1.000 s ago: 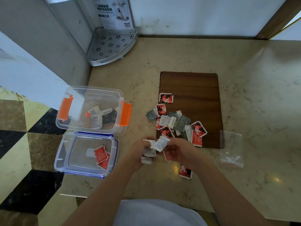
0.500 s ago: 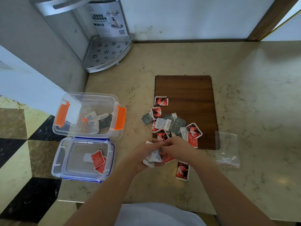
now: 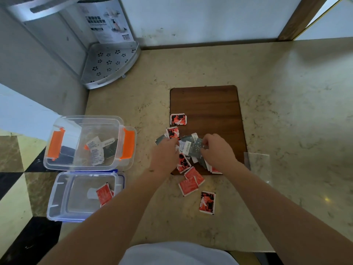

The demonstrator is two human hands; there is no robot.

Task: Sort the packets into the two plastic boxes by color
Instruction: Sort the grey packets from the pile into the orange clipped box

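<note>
A marble counter (image 3: 267, 92) is shown bearing a brown board (image 3: 208, 106). At the counter's left edge, grey packets are held in the orange-latched box (image 3: 57, 163) and red ones in the blue-latched box (image 3: 57, 213). The loose packets (image 3: 189, 148) are spread over the board's near end. They are covered by both hands, the left hand (image 3: 166, 155) and the right hand (image 3: 217, 150); whether the fingers are grasping any cannot be told.

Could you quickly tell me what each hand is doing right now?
Left hand: on the packet pile, grip cannot be told.
Right hand: pinches a grey packet.
</note>
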